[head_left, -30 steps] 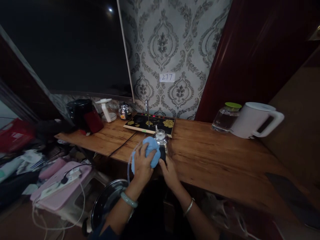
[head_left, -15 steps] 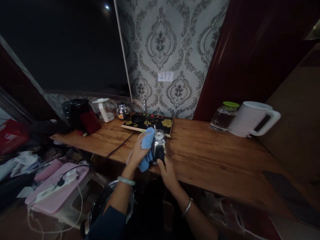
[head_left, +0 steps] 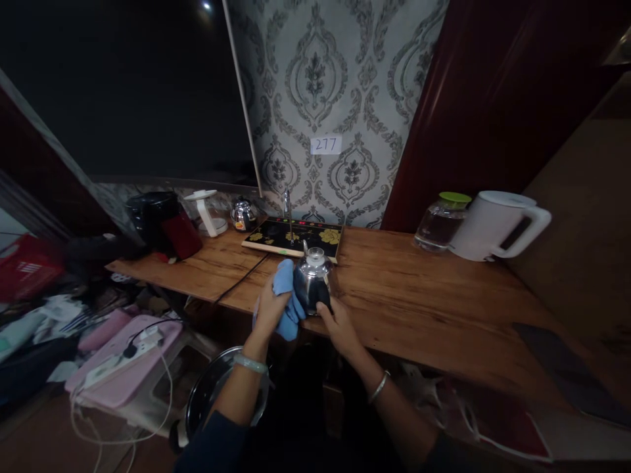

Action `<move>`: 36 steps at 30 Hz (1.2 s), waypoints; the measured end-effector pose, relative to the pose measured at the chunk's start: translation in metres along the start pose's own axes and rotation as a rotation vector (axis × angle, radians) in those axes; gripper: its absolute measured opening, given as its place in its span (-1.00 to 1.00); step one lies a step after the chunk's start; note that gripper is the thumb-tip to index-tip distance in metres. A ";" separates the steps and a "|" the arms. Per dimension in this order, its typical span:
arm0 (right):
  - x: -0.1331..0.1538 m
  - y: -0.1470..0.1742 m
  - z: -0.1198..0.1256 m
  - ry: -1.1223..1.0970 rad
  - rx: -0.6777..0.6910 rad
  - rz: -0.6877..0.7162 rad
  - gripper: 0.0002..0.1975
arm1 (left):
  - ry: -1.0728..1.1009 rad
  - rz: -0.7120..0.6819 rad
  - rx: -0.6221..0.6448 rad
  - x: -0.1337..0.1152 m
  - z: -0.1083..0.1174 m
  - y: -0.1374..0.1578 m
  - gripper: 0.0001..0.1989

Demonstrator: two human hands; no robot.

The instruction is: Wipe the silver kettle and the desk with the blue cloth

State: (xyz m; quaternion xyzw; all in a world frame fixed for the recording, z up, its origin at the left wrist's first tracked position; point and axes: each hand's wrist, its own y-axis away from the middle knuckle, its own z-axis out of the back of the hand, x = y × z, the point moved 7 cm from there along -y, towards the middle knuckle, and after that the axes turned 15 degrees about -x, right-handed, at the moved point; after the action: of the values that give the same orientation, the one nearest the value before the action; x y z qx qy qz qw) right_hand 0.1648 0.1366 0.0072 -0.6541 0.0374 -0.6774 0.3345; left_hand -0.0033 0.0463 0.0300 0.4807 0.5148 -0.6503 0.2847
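Observation:
A shiny metal kettle [head_left: 306, 281] with a clear lid knob stands near the front edge of the wooden table, its spout pointing away from me. Wrapped round its black handle [head_left: 321, 293] is my right hand [head_left: 341, 326], closed. My left hand [head_left: 269, 305] is closed on a blue cloth [head_left: 284, 277], which hangs down past the table's edge along the kettle's left side. Behind the kettle lies a black electric tea stove [head_left: 276, 233] with gold flowers and a slim tap.
A second small kettle [head_left: 243, 214], a white-handled glass pot [head_left: 207, 213] and a black-and-red appliance [head_left: 165, 223] stand at the back left. A glass jug [head_left: 440, 225] and white kettle [head_left: 486, 226] stand right. Below left are a pink stool [head_left: 123, 378] and a pot [head_left: 197, 394].
My left hand with the cloth has drawn down and slightly left, off the kettle's upper part. The kettle is turned a little, its handle now further right.

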 end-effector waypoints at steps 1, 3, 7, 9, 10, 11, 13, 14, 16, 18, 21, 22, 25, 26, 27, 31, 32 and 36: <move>-0.001 -0.001 0.004 -0.003 0.004 -0.002 -0.64 | 0.036 0.021 -0.013 0.000 -0.001 -0.005 -0.54; -0.002 -0.004 0.012 -0.021 0.018 -0.012 -0.63 | 0.104 0.040 -0.007 -0.001 -0.006 -0.017 -0.49; -0.003 -0.009 0.026 -0.048 0.054 -0.057 -0.61 | 0.142 0.102 0.078 0.006 -0.026 -0.038 -0.51; -0.003 -0.011 0.030 -0.063 0.047 -0.074 -0.60 | 0.127 0.097 0.092 0.012 -0.030 -0.040 -0.57; -0.003 -0.011 0.031 -0.077 0.037 -0.080 -0.60 | 0.117 0.087 0.097 0.014 -0.031 -0.038 -0.60; -0.003 -0.011 0.031 -0.093 0.027 -0.085 -0.61 | 0.101 0.078 0.098 0.017 -0.030 -0.034 -0.63; -0.003 -0.009 0.030 -0.115 0.002 -0.087 -0.61 | 0.048 0.066 0.098 0.020 -0.025 -0.024 -0.67; -0.004 -0.008 0.029 -0.122 -0.014 -0.088 -0.62 | 0.014 0.055 0.091 0.020 -0.022 -0.018 -0.68; -0.005 -0.006 0.028 -0.130 -0.041 -0.094 -0.62 | -0.052 0.007 0.054 0.014 -0.015 -0.006 -0.68; -0.008 -0.004 0.027 -0.138 -0.048 -0.110 -0.61 | -0.105 -0.087 0.006 0.000 -0.009 0.009 -0.65; -0.010 -0.003 0.026 -0.155 -0.026 -0.118 -0.59 | -0.200 -0.304 -0.074 -0.032 -0.007 0.035 -0.56; -0.010 -0.003 0.025 -0.161 -0.014 -0.115 -0.58 | -0.248 -0.391 -0.078 -0.043 -0.010 0.044 -0.53; -0.010 -0.004 0.025 -0.197 -0.005 -0.105 -0.55 | -0.441 -0.636 -0.016 -0.066 -0.027 0.067 -0.47; -0.010 -0.004 0.026 -0.215 -0.011 -0.107 -0.54 | -0.502 -0.699 0.002 -0.069 -0.032 0.073 -0.46; -0.010 -0.004 0.026 -0.233 -0.019 -0.111 -0.53 | -0.547 -0.749 0.010 -0.068 -0.035 0.077 -0.46; -0.011 -0.004 0.024 -0.273 -0.019 -0.119 -0.55 | -0.593 -0.874 -0.018 -0.051 -0.034 0.088 -0.53; -0.012 -0.004 0.024 -0.269 -0.021 -0.119 -0.55 | -0.597 -0.894 -0.025 -0.045 -0.032 0.091 -0.55; -0.012 -0.005 0.026 -0.215 -0.028 -0.107 -0.59 | -0.626 -0.941 0.017 -0.024 -0.020 0.103 -0.56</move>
State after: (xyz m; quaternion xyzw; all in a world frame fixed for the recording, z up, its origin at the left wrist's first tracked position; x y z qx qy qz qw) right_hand 0.1856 0.1565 0.0028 -0.7289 -0.0240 -0.6194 0.2908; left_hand 0.1013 0.0304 0.0113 -0.0144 0.5593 -0.8229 0.0993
